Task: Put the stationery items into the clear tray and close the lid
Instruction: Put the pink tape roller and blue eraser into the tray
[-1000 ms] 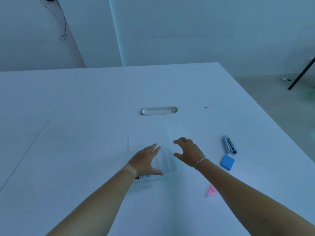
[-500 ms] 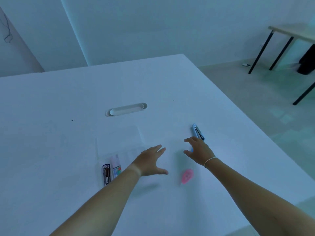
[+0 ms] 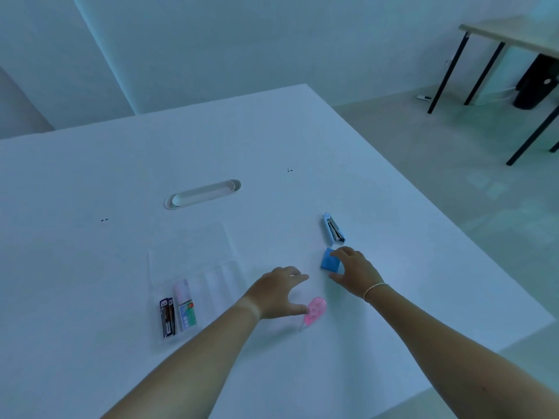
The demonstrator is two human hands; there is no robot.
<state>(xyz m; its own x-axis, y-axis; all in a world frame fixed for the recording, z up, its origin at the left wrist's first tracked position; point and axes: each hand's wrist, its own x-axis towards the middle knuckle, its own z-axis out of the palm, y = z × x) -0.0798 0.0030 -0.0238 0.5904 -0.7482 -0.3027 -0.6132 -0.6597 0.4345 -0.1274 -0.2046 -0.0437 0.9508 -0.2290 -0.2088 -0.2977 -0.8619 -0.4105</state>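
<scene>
The clear tray (image 3: pixel 217 285) lies open on the white table, its lid (image 3: pixel 190 246) folded flat behind it. Inside at the left are dark lead-refill tubes (image 3: pixel 167 317) and a white-and-green packet (image 3: pixel 185 305). My left hand (image 3: pixel 276 293) hovers with fingers spread, its thumb touching a pink correction-tape dispenser (image 3: pixel 315 309). My right hand (image 3: pixel 354 272) is over a blue square pad (image 3: pixel 329 260), with fingers on its far and near edges. A light-blue stapler (image 3: pixel 332 227) lies just beyond the pad.
An oval cable slot (image 3: pixel 202 193) sits in the table (image 3: pixel 90 176) behind the tray. The table's right edge runs diagonally near the stapler. A second table on black legs (image 3: pixel 450 68) and a dark bin (image 3: pixel 534 83) stand on the floor at far right.
Both hands left the tray and moved right. My right hand reached the blue pad; my left thumb came against the pink dispenser. The view swung right.
</scene>
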